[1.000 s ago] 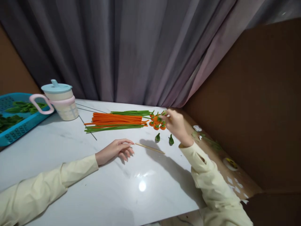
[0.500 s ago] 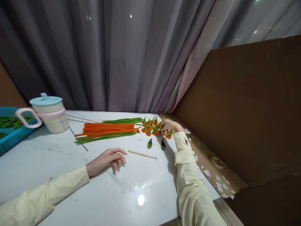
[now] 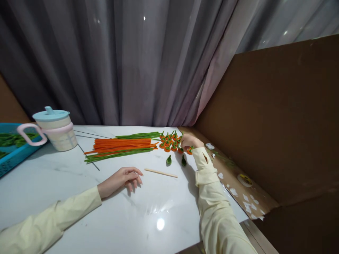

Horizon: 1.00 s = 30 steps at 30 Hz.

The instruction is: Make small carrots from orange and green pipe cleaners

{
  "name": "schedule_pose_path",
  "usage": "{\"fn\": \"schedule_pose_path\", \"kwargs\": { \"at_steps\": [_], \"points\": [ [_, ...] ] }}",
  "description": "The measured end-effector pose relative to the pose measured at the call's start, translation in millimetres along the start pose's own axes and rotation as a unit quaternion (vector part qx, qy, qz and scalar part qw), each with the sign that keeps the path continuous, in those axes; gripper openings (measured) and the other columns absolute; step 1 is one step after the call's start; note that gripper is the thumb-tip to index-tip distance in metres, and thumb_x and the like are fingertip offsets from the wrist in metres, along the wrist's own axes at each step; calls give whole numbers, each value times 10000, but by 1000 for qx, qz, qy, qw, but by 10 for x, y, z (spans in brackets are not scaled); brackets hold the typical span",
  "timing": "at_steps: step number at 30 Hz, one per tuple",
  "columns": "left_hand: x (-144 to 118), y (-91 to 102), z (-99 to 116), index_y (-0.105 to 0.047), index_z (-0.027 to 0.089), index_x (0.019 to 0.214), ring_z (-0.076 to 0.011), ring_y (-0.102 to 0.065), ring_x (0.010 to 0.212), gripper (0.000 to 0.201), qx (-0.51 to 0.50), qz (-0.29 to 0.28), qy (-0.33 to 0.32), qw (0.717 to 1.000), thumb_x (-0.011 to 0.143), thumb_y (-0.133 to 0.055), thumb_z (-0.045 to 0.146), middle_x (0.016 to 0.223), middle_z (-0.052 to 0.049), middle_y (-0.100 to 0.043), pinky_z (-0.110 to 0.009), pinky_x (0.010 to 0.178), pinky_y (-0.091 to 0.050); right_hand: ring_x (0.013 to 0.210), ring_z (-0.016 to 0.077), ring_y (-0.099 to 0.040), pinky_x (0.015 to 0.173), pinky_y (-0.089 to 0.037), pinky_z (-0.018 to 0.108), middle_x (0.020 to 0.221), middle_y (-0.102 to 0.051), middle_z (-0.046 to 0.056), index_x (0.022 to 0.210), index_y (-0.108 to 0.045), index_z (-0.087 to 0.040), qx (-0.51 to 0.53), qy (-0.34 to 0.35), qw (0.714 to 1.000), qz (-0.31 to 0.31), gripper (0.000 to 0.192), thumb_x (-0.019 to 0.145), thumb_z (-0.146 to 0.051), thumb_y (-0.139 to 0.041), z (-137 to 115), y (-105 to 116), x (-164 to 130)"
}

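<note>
My right hand (image 3: pixel 190 141) is resting among the small orange pieces (image 3: pixel 169 144), fingers curled, grip hidden; my left hand (image 3: pixel 122 178) is lying loose on the tabletop (image 3: pixel 79 183), the stick (image 3: pixel 160 173) just to its right.

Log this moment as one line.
right hand: on orange-green pieces | left hand: resting flat on table, empty | wooden stick: between hands | pipe cleaners: untouched
</note>
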<state>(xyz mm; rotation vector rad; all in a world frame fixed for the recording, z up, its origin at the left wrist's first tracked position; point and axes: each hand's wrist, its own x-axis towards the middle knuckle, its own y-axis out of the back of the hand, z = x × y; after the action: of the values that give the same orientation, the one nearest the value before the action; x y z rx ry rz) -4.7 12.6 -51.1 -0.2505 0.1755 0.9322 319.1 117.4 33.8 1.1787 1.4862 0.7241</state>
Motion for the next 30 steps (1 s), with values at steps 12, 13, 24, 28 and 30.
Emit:
{"fn": "schedule_pose_path", "kwargs": {
  "at_steps": [12,13,24,28,30],
  "points": [
    [232,-372,634,-524,207,1273,-236,-577,1085,594,-59,-62,-205,975,759,-673,466,1267,-131,-560,-383,919,-460,540,85,-567,560,-393,188,663,-682,11,808,-694,-142,-55,458,881,105,137,794,-106,-563,-774,143,-1254],
    [250,-386,653,-542,208,1256,-234,-596,1052,584,-65,-66,-219,971,749,-686,459,1269,-127,-560,-376,894,-476,507,79,-541,544,-375,190,631,-671,9,791,-693,-139,-60,483,862,139,140,786,-92,-561,-813,107,-1303],
    [254,-347,693,-626,186,1171,-233,-608,1040,447,18,60,-266,962,766,-683,368,1225,-62,-623,-360,889,-522,491,68,-406,500,-273,200,593,-561,-15,773,-629,-124,-82,425,891,138,153,830,-61,-502,-925,-37,-1174],
    [240,-356,721,-610,196,1196,-246,-584,1103,469,14,84,-251,964,772,-673,386,1241,-48,-612,-381,989,-462,496,68,-412,513,-268,204,586,-562,-11,750,-624,-116,-76,414,897,134,202,797,5,-469,-979,-65,-1142],
    [238,-359,729,-624,181,1179,-249,-601,1081,464,17,98,-244,965,771,-671,397,1200,-53,-639,-394,995,-457,495,69,-412,520,-268,205,575,-557,-10,741,-624,-116,-74,408,899,139,209,797,5,-462,-990,-88,-1113]
  ]
}}
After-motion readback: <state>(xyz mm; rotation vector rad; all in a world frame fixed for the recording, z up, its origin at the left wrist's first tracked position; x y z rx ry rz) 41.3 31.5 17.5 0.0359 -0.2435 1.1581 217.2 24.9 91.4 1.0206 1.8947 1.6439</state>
